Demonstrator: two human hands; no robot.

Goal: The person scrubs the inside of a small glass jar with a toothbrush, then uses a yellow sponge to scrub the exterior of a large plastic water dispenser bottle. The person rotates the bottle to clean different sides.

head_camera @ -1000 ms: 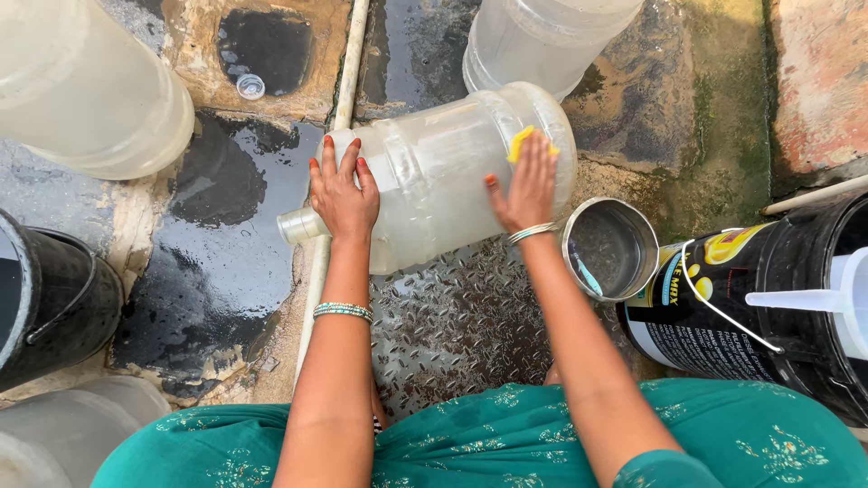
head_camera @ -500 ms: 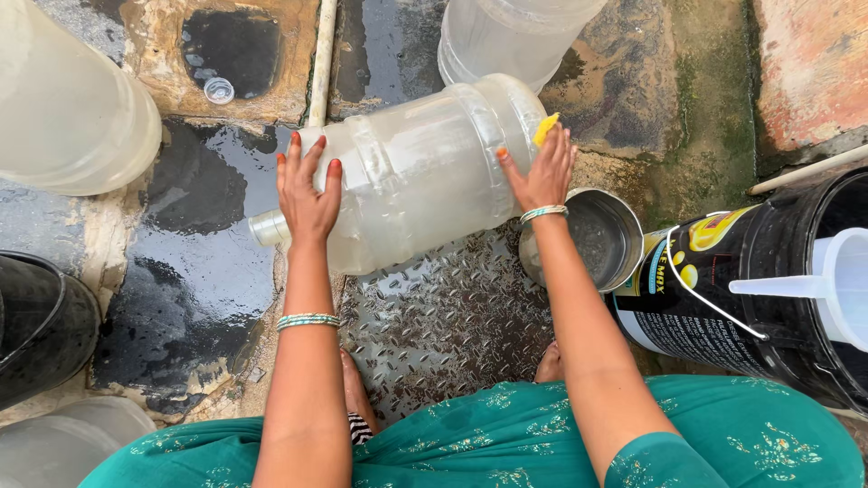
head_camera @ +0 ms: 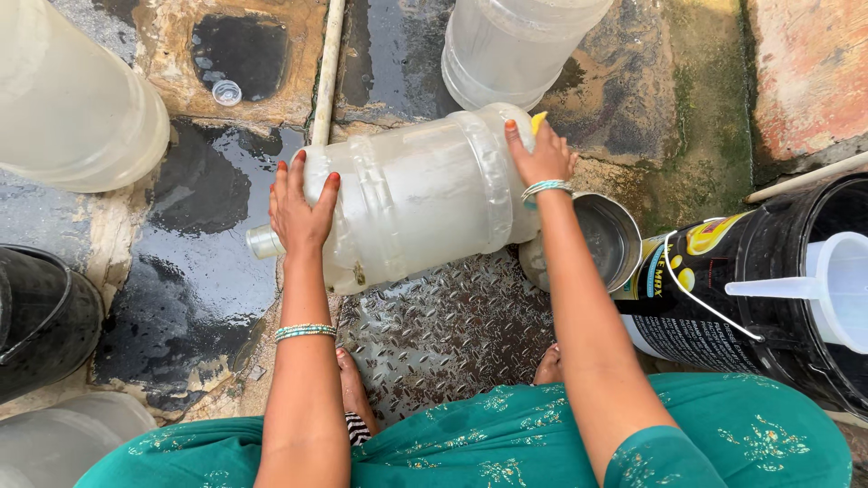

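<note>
big clear water jug lies sideways on wet ground | left hand flat by neck, right hand flat at bottom with yellow sponge | looks light, empty, stiff, slippery | hold both ends

R hand slid up jug base

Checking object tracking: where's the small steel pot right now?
In the head view, the steel pot stands right of centre on the wet ground, between the lying water jug and the black bucket, just under the right hand.
</note>
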